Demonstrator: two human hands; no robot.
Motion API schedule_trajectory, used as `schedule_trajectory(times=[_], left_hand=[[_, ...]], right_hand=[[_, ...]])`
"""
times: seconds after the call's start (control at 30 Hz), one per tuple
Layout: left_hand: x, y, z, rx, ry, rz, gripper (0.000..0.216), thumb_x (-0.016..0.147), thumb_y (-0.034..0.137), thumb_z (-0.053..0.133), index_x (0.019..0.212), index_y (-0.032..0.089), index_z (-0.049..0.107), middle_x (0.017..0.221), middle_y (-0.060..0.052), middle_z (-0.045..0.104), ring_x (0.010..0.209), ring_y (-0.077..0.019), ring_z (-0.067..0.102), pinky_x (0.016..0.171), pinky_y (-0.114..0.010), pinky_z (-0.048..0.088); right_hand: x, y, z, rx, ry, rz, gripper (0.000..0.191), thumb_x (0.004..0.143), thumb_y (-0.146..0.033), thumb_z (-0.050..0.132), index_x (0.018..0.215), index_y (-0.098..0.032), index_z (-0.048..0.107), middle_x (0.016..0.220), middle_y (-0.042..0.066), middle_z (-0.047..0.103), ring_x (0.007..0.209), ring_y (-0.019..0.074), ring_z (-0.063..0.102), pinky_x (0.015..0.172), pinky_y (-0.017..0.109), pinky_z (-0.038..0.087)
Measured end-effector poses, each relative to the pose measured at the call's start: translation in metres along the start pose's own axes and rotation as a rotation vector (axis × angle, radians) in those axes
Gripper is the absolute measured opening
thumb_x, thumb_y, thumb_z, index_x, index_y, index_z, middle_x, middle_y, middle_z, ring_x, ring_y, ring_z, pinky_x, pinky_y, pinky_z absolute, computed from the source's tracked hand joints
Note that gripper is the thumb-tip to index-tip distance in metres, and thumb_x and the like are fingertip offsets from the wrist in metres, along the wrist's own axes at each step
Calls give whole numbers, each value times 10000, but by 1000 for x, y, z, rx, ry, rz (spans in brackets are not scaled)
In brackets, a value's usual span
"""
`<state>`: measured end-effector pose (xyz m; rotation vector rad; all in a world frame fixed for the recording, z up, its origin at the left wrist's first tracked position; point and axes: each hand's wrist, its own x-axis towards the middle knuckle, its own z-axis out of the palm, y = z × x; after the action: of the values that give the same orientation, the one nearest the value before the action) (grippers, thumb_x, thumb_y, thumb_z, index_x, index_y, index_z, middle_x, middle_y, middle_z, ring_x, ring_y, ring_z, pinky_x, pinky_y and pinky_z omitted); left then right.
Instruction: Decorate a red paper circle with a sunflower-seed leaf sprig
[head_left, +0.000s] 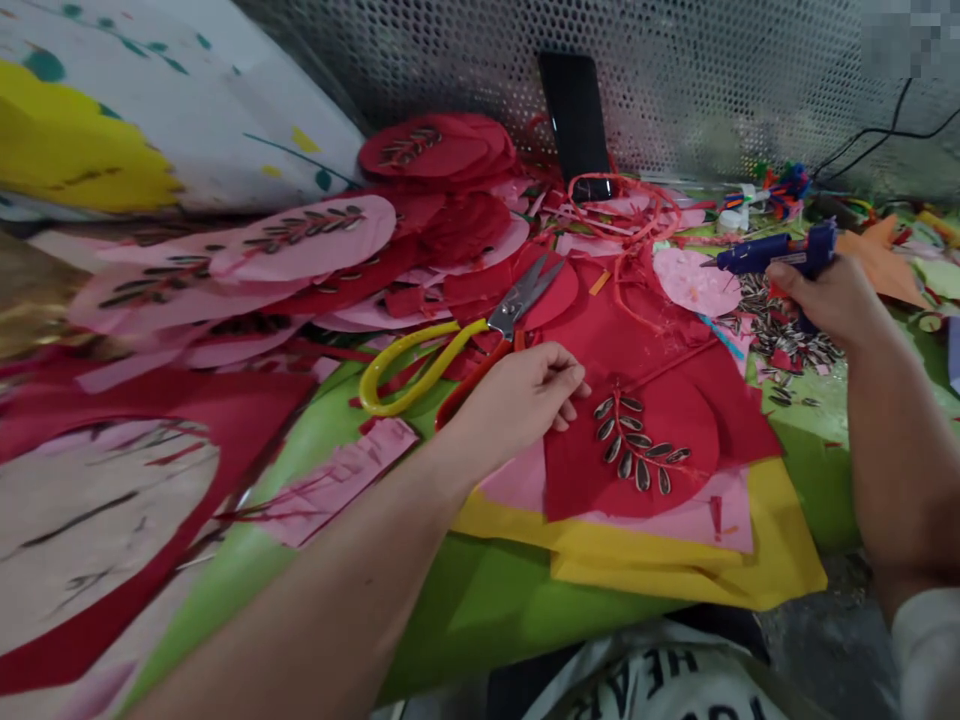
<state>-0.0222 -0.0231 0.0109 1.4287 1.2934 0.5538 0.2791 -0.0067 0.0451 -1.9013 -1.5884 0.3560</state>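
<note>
My right hand [821, 290] grips a blue hot glue gun [787, 252], its nozzle pointing left above a round pink paper piece [697, 280]. My left hand [536, 385] is closed, fingers curled and pinched, beside a red circle [675, 420]; whether anything small is between the fingertips is hidden. On that circle lies a sprig of sunflower seeds [637, 440] along a red stem. It rests on red, pink and yellow sheets [780, 540]. Open-bladed scissors [506, 310] with one yellow and one orange handle lie just behind my left hand.
Loose sunflower seeds [795, 330] lie below the glue gun. Stacked pink and red ovals [315, 235] with seed sprigs fill the left. A black phone [576, 120] leans on the perforated metal panel [465, 60]. Black cables [862, 140] hang at right. Green cloth [510, 590] covers the table.
</note>
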Motion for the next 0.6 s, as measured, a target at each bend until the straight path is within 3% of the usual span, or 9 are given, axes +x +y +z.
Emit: schedule_trajectory(times=[0.17, 0.33, 0.6], left_hand=[[2, -5, -2, 55, -5, 41, 105, 787, 200, 487, 689, 165, 495, 501, 28, 544, 424, -91, 525, 434, -187, 421], [2, -6, -2, 95, 12, 44, 115, 780, 234, 471, 688, 168, 486, 461, 36, 532, 403, -95, 517, 417, -184, 398], [0, -2, 1, 94, 4, -2, 101, 787, 222, 476, 702, 169, 490, 469, 51, 505, 420, -89, 499, 425, -180, 395]], right_hand=[[19, 33, 7, -177, 91, 0, 476, 689, -619, 538, 666, -150, 615, 478, -1, 458, 521, 147, 457, 505, 285, 354], [25, 41, 21, -300, 120, 101, 475, 714, -586, 526, 741, -128, 651, 547, 35, 527, 584, 192, 526, 556, 307, 384], [26, 50, 16, -104, 51, 30, 496, 667, -579, 604, 906, -149, 667, 779, 75, 665, 722, 208, 577, 660, 322, 426]])
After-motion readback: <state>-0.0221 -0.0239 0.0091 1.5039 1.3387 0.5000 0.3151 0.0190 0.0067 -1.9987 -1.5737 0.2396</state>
